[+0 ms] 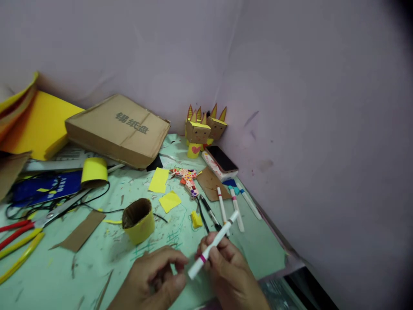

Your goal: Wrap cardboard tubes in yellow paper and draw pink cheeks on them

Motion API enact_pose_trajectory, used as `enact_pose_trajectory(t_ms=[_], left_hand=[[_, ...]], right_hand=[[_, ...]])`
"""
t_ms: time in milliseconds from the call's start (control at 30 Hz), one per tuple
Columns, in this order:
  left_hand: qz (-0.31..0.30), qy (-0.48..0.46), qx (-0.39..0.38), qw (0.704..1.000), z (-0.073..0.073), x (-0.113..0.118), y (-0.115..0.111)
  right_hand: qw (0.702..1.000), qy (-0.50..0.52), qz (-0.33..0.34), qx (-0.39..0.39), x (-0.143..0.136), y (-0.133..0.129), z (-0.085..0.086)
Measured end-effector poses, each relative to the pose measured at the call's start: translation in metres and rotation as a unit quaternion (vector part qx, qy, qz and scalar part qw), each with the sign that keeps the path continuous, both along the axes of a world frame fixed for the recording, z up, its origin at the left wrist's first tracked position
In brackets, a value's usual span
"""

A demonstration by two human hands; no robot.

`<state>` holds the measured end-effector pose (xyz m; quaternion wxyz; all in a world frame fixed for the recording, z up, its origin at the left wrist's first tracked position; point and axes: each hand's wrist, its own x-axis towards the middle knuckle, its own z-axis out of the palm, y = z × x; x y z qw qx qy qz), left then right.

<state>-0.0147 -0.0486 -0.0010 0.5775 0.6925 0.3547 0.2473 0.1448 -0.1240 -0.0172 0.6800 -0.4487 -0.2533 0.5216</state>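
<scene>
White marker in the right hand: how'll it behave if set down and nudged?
Apt to roll, probably: the white marker looks round, with no clip visible. Likely stiff, as it looks straight from end to end. Probably light too, being slim and held lightly enough by the right hand alone.

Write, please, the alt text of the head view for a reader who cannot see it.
The right hand holds a white marker with a magenta band over a pale green table, the left hand close by. Beyond are a yellow-sided cardboard tube, yellow paper pieces, more markers and, by the wall, cardboard figures.
</scene>
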Motion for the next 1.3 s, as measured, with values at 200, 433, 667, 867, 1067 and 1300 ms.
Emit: enact_pose_trajectory(t_ms=[200,433,667,867,1067,1300], left_hand=[[-0.025,0.060,0.072,0.995,0.006,0.003,0.001],[-0.044,0.040,0.346,0.936,-0.016,-0.004,0.001],[-0.028,0.095,0.507,0.856,-0.019,0.002,-0.002],[-0.030,0.102,0.389,0.915,-0.020,-0.001,-0.002],[-0.053,0.080,0.197,0.976,-0.017,0.000,-0.001],[-0.040,0.075,0.076,0.993,-0.020,0.006,-0.001]], right_hand=[[0.997,-0.056,-0.006,-0.058,-0.018,0.009,-0.005],[0.992,-0.063,0.044,-0.104,-0.013,0.008,-0.001],[0.996,-0.023,0.010,-0.089,-0.016,0.005,-0.013],[0.997,-0.003,-0.058,-0.052,-0.006,0.001,-0.011],[0.988,0.027,-0.153,-0.024,0.020,0.005,-0.001],[0.993,-0.041,-0.101,-0.040,0.003,0.000,-0.010]])
